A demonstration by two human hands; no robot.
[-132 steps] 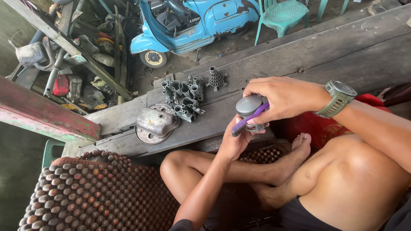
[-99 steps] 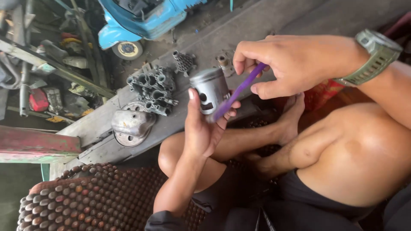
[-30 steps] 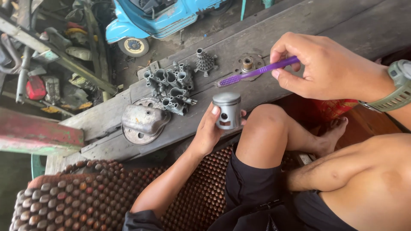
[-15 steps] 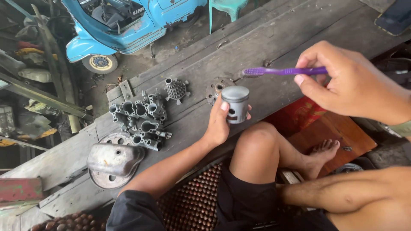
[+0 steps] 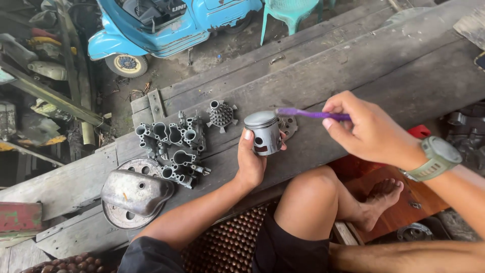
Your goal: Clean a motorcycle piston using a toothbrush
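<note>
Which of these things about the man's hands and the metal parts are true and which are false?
1. The left hand holds a grey metal piston upright. True.
2. The right hand holds a red screwdriver. False: it holds a purple toothbrush.
3. The toothbrush head is at the piston's top edge. True.
4. The finned metal block lies in the person's lap. False: it lies on the wooden plank bench, left of the piston.
5. A watch is on the right wrist. True.
6. The scooter behind the bench is yellow. False: it is blue.
</note>
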